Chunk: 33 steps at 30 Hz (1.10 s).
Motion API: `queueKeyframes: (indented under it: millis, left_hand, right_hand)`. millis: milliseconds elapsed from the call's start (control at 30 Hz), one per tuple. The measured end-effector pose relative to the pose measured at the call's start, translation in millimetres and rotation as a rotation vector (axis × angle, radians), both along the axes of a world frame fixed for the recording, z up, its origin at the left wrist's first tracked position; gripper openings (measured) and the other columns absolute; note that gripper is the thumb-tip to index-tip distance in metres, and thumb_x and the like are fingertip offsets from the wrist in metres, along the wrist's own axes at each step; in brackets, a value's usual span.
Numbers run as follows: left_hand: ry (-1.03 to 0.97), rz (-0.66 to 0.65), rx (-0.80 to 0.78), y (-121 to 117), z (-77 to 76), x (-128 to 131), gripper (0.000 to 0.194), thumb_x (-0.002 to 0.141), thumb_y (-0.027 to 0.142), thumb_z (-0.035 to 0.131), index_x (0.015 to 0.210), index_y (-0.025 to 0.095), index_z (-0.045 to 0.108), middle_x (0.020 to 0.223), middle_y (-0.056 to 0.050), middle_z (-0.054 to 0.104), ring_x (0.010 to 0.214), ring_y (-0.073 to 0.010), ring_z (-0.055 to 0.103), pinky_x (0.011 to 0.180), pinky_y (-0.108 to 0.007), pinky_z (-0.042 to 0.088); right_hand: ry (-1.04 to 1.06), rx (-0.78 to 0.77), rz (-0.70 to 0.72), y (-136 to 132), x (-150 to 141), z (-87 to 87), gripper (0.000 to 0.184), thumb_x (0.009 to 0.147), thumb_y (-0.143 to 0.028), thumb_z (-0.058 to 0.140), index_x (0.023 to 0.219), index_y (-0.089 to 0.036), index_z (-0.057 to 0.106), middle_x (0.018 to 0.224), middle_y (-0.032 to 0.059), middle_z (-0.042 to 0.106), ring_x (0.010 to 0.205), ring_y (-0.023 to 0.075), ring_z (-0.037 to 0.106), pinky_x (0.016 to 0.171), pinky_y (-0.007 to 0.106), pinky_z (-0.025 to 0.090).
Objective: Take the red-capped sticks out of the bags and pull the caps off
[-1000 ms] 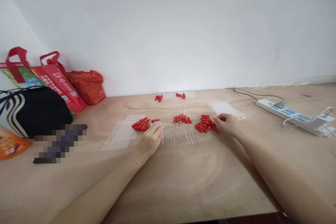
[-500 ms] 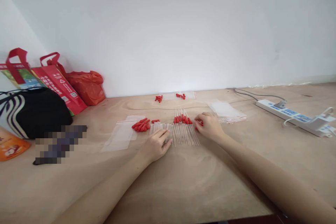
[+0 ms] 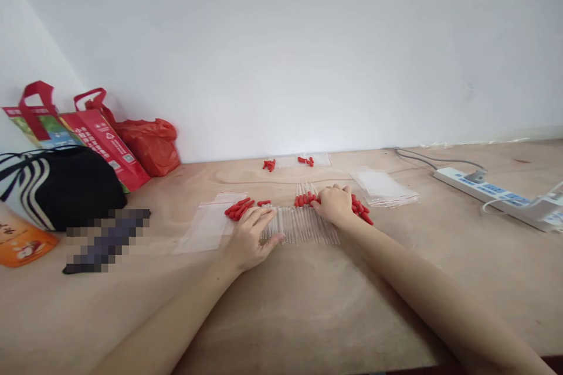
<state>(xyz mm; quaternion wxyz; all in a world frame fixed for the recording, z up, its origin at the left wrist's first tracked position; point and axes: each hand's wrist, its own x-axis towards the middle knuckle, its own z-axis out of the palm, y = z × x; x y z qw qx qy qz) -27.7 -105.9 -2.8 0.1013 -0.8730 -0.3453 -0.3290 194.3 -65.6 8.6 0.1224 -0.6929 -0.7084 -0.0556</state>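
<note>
A row of clear glass droppers point(image 3: 290, 225) lies side by side on the table. A second group of tubes with red rubber bulbs point(image 3: 303, 199) lies just behind its right part. My left hand point(image 3: 250, 239) rests flat at the row's left end, with fingers stretched and thumb apart. Over the right end of the bulbs, my right hand point(image 3: 336, 205) has curled fingers that hide whatever they grip. Loose red rubber bulbs point(image 3: 363, 211) lie beyond it on the right. Another pile of red bulbs point(image 3: 238, 209) sits by my left fingertips.
Clear zip bags point(image 3: 200, 225) lie to the left and more plastic bags point(image 3: 385, 187) to the right. Small red bulbs point(image 3: 269, 165) lie near the wall. A power strip point(image 3: 492, 193) stands at right; shopping bags point(image 3: 103, 137) and a black bag point(image 3: 79, 187) are at left.
My right hand has moved left from beside the droppers to over the bulb row, uncovering the loose bulbs on the right. My left hand has slid left and its fingers have spread.
</note>
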Motion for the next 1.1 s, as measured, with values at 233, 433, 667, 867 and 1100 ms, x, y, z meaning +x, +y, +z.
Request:
queueKeyframes:
  millis: [233,433,667,867,1100]
  left_hand:
    - [-0.022,0.025,0.062,1,-0.6,-1,0.035,0.080,0.032,0.051,0.110,0.014,0.054,0.103,-0.011,0.058,0.098,-0.0234,0.049,0.089,-0.042,0.040]
    - [0.068,0.045,0.153,-4,-2.7,9,0.039,0.081,0.031,0.050,0.118,0.021,0.050,0.123,-0.012,0.048,0.114,-0.0272,0.041,0.093,-0.045,0.034]
    - [0.063,-0.066,0.149,-16,-8.8,28,0.015,0.082,0.027,0.052,0.092,0.025,0.063,0.084,0.000,0.068,0.083,-0.0173,0.058,0.096,-0.049,0.024]
    - [0.085,-0.064,0.107,-18,-9.0,29,0.016,0.084,0.023,0.048,0.083,0.023,0.064,0.070,0.003,0.067,0.072,-0.0134,0.058,0.097,-0.046,0.024]
    - [0.090,-0.096,0.149,-18,-9.3,31,0.013,0.083,0.024,0.050,0.083,0.023,0.063,0.067,0.004,0.066,0.069,-0.0127,0.057,0.097,-0.045,0.022]
  right_hand:
    - [0.156,0.172,-0.033,-17,11,8.6,0.028,0.078,-0.032,0.042,0.071,-0.018,0.066,0.073,0.0083,0.064,0.081,0.0233,0.052,0.071,0.037,0.026]
    - [0.286,0.417,0.478,-61,36,-12.7,0.018,0.079,-0.028,0.048,0.081,-0.021,0.065,0.069,0.0028,0.059,0.072,0.0160,0.048,0.068,0.031,0.031]
    - [0.362,0.446,0.674,-78,30,-31.8,0.016,0.081,-0.023,0.048,0.088,-0.022,0.063,0.076,0.0024,0.061,0.071,0.0145,0.047,0.066,0.031,0.033]
    - [0.281,0.476,0.632,-72,14,-34.3,0.016,0.078,-0.029,0.054,0.089,-0.023,0.063,0.082,0.0025,0.061,0.076,0.0146,0.049,0.070,0.032,0.030]
    - [0.183,0.576,0.657,-73,8,-37.3,0.014,0.081,-0.026,0.051,0.081,-0.023,0.065,0.066,0.0002,0.058,0.069,0.0127,0.046,0.074,0.034,0.026]
